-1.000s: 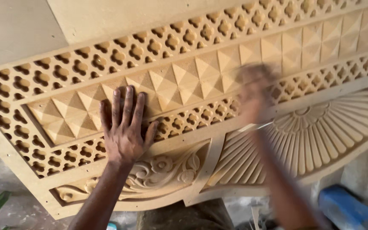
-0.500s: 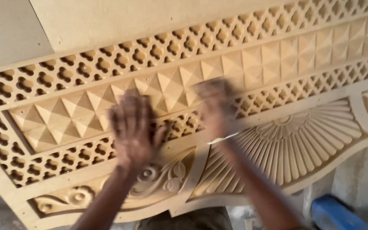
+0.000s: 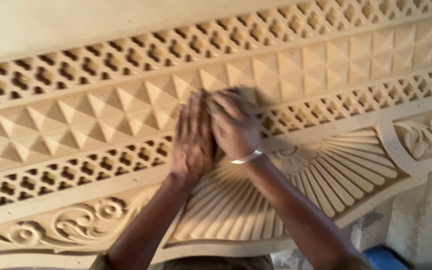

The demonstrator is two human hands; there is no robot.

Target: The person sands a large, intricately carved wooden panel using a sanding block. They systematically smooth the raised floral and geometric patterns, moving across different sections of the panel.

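Note:
A large carved tan wooden panel (image 3: 101,120) fills the view, with lattice bands, a row of raised pyramid shapes, scrollwork and a fan-shaped relief (image 3: 296,185). My left hand (image 3: 192,140) lies flat on the panel at the pyramid row and lattice, holding nothing. My right hand (image 3: 233,127), with a silver bangle on the wrist, presses right beside it, touching it. Its fingers are curled over a small tan sheet (image 3: 248,93) that shows at the fingertips against the pyramid row. Blur hides most of the sheet.
A plain flat board (image 3: 76,20) lies along the panel's top edge. Below the panel's lower right edge are a grey dusty surface (image 3: 426,215) and a blue object (image 3: 383,257).
My right hand has swept left along the pyramid row until it meets my left hand. The view has shifted, so the fan relief now sits at the centre.

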